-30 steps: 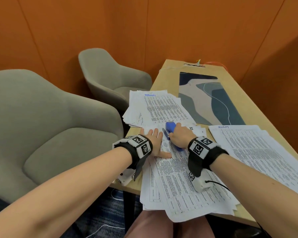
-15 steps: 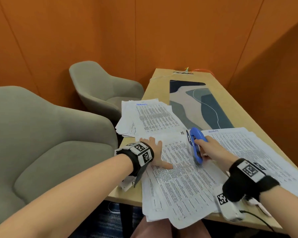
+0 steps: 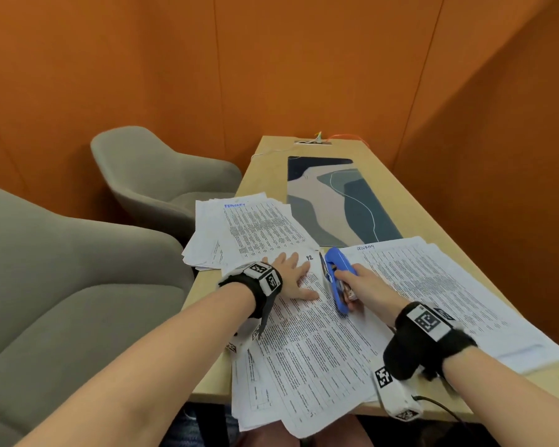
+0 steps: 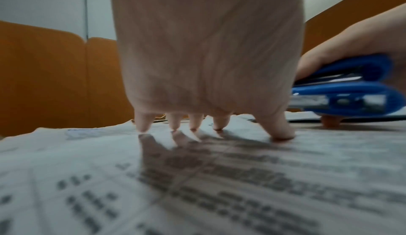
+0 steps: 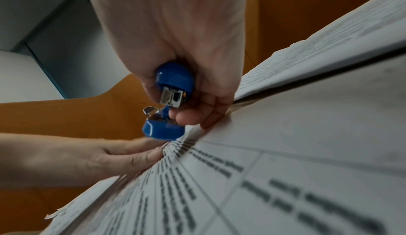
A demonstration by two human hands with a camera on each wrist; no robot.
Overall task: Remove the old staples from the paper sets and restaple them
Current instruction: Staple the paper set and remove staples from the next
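The left hand [image 3: 291, 279] lies flat, fingers straight and a little spread, pressing on the front paper set [image 3: 307, 343] near the centre of the head view. The left wrist view shows that its fingertips [image 4: 283, 132] touch the printed page, with their shadows just under them.

The right hand [image 3: 365, 285] is closed around a blue stapler [image 3: 334, 275], right of centre in the head view. The stapler lies on its side on the same paper set, near the upper right corner of the sheet, with its front end pointing to the top of the frame.

The right wrist view shows what the head view hides: the rear end of the stapler [image 5: 173, 89], with the metal staple channel visible and the two blue halves parted. The thumb sits between them, close to the paper edge. In the lower left of this frame the left hand [image 5: 123, 158] lies flat on the page.

In the head view, another paper set [image 3: 252, 230] lies above the left hand, and a third one [image 3: 449, 285] lies at the right of the wooden counter [image 3: 410, 201]. A patterned desk mat [image 3: 336, 201] lies at upper centre. Two grey armchairs [image 3: 78, 285] stand at the left.
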